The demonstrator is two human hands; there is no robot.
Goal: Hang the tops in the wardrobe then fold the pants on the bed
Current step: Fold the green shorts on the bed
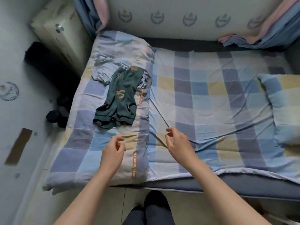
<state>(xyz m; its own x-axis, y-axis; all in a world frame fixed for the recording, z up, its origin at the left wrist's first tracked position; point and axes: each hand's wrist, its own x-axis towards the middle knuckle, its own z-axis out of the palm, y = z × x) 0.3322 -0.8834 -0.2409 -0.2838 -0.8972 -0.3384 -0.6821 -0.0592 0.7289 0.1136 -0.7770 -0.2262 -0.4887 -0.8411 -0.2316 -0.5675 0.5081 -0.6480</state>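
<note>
Home bedroom: bed (211,185) against a padded crest-print wall (178,18), checked sheet (203,98) with matching pillow (282,108) and folded quilt (103,156), blue-pink curtains (95,15) at both corners, green shorts (118,101) lying on the quilt, tiled floor (29,192) alongside.

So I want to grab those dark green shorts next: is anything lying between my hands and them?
Nothing visible. The dark green shorts lie on the folded checked quilt, with only bare quilt between them and the left hand and right hand, both holding nothing.
</note>
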